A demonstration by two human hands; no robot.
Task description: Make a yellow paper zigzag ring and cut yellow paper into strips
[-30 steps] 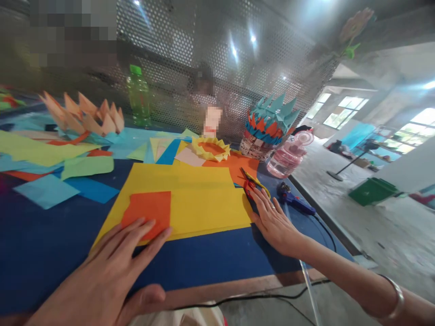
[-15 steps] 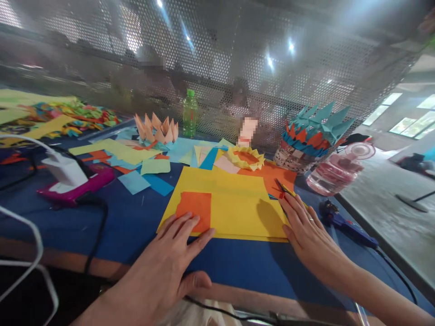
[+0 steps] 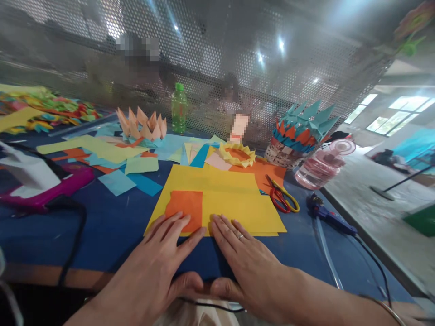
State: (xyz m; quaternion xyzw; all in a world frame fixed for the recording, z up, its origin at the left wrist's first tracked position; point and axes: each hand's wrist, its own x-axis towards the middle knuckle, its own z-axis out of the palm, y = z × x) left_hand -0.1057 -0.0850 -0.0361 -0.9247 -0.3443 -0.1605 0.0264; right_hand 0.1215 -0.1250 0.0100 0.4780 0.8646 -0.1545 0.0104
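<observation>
Pressure works best even: left hand (image 3: 159,256) lies flat on orange paper (image 3: 186,204), right hand (image 3: 253,260) flat on yellow sheet (image 3: 239,206), neither gripping.

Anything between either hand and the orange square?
Nothing visible blocks the left hand, resting on the orange square. Beside the right hand, a left fingertip sits at the square's near right corner; otherwise only yellow paper lies between.

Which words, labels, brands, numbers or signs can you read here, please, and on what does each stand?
No text can be read in this view.
Green bottle: reddish marks, too blurred to read.
Pale item: pixelated, nothing legible.
Blue glue gun: any marking is too small to read.
Orange paper and yellow sheet: no lettering visible.
</observation>
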